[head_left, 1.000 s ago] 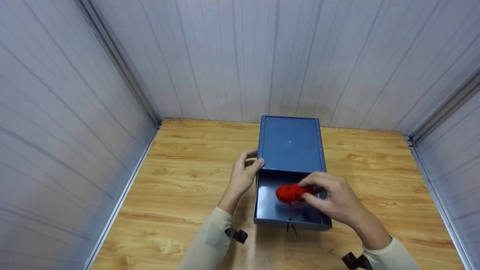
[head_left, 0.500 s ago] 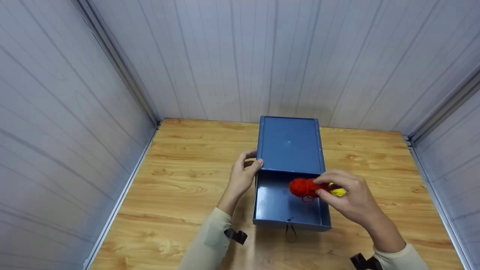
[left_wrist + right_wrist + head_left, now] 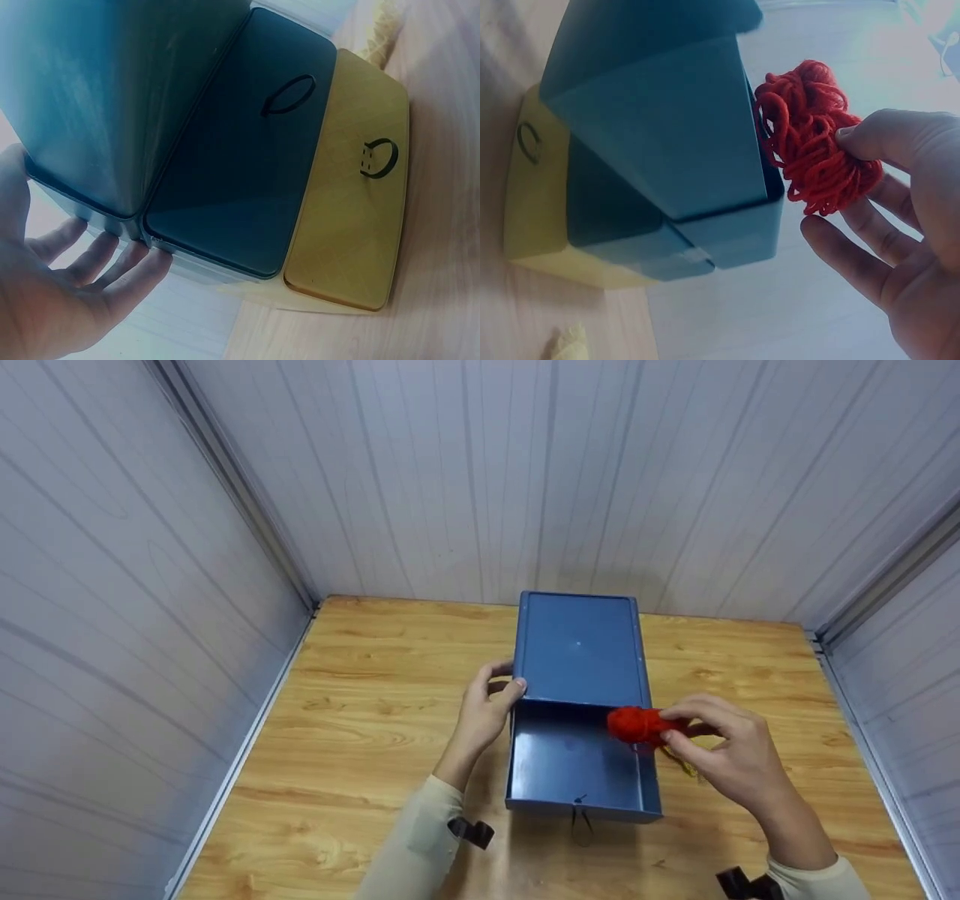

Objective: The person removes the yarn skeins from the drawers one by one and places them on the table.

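A stacked drawer cabinet (image 3: pixel 581 649) with a blue top has its top drawer (image 3: pixel 576 769) pulled out. My left hand (image 3: pixel 486 709) holds the cabinet's left side near the front corner. In the left wrist view, several fingertips rest on the side wall. My right hand (image 3: pixel 724 746) pinches a bundle of red yarn (image 3: pixel 817 142) between thumb and fingers. In the head view the bundle overlaps the drawer's right back corner. Strands and loops of the yarn show clearly in the right wrist view.
Below the open drawer are a closed blue drawer (image 3: pixel 240 165) and a yellow drawer (image 3: pixel 349 195), each with a black loop pull. A yellow bundle (image 3: pixel 688 769) lies on the wooden table (image 3: pixel 390 750), right of the cabinet. Pale panels (image 3: pixel 450 472) enclose the table.
My right hand has lifted the red yarn bundle and moved it rightward from over the drawer's middle to its right side. The yellow bundle has come into view. The left hand stays put.
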`<state>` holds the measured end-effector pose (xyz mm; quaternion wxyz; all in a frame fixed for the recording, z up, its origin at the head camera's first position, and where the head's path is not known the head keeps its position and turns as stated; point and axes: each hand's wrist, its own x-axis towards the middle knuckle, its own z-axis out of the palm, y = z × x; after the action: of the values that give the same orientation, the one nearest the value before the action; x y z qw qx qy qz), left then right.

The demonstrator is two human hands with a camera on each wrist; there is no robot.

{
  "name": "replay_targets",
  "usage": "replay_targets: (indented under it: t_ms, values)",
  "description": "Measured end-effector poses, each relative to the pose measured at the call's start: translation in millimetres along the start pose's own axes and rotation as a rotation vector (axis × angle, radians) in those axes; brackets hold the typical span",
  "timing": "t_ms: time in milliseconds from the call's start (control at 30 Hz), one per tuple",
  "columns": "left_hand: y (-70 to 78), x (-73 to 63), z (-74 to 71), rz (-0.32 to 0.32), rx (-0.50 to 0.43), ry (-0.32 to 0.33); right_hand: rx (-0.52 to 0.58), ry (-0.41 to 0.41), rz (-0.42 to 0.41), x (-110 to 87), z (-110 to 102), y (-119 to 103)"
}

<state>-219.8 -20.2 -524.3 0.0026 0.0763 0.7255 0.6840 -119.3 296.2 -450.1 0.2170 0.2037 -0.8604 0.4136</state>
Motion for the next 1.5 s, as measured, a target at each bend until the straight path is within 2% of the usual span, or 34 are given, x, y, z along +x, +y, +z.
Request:
replay_targets:
  t_ms: [500,800,1133,1333,1500]
  values:
    - [0.5,-2.5,0.2,0.006,0.001,0.001,-0.068,0.061,0.153,-9.8,-30.1,15.8]
    - [-0.6,-3.3,0.1,0.008,-0.004,0.007,-0.129,0.086,0.222,-20.7,-35.3,40.4]
    - [-0.7,-3.2,-1.2,-0.005,-0.008,0.005,-0.174,0.051,0.336,-33.4,-31.0,80.8]
    - [-0.3,-2.9,-0.4,-0.005,-0.012,0.010,-0.229,0.009,0.431,-40.2,-30.7,101.9]
    - [-0.2,-2.7,1.6,-0.011,-0.018,0.005,-0.269,-0.025,0.473,-48.8,-30.2,121.2]
